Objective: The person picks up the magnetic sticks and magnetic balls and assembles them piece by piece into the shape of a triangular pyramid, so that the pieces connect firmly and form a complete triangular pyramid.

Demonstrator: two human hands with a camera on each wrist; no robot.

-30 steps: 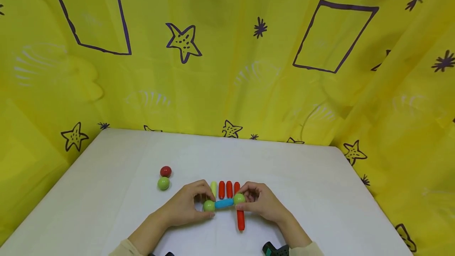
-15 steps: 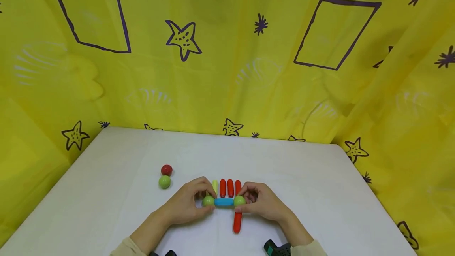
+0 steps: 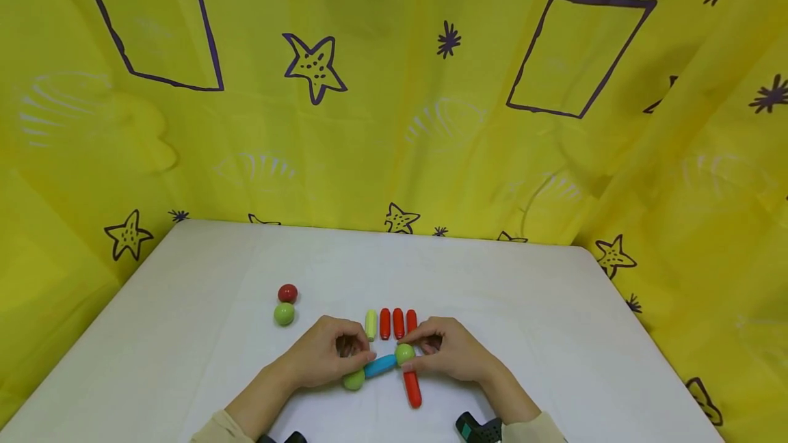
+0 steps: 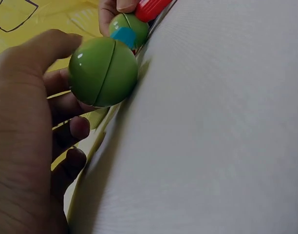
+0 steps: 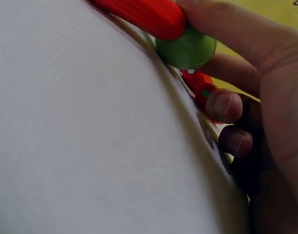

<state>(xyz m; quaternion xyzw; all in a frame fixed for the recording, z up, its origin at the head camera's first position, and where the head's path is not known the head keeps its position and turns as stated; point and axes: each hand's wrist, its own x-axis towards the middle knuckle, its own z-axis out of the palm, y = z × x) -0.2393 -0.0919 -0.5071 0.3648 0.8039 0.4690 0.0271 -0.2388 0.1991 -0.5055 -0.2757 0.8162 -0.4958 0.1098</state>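
Nearest, beige sleeves (image 3: 531, 432) are showing behind both wrists, and a black device (image 3: 479, 428) is sitting beside the right one. A lower red stick (image 3: 412, 390) is pointing back toward the person from beside the right hand (image 3: 454, 353) — its far end is meeting the right green ball (image 3: 405, 354), which that hand is pinching between thumb and forefinger. The left hand (image 3: 323, 355) is curling its thumb and fingers around the left green ball (image 3: 353, 380). Between the hands, a blue stick (image 3: 380, 366) is reaching from ball to ball, its left end lying closer to the person. Just beyond the hands, a pale yellow stick (image 3: 371, 325) and three upper red sticks (image 3: 384, 324) are lying side by side. Farther out, to the left of the left hand, a loose green ball (image 3: 284, 314) and a red ball (image 3: 287, 293) are resting together on the white surface (image 3: 523, 306) — and behind everything a yellow curtain (image 3: 369, 149) with dark starfish drawings is hanging
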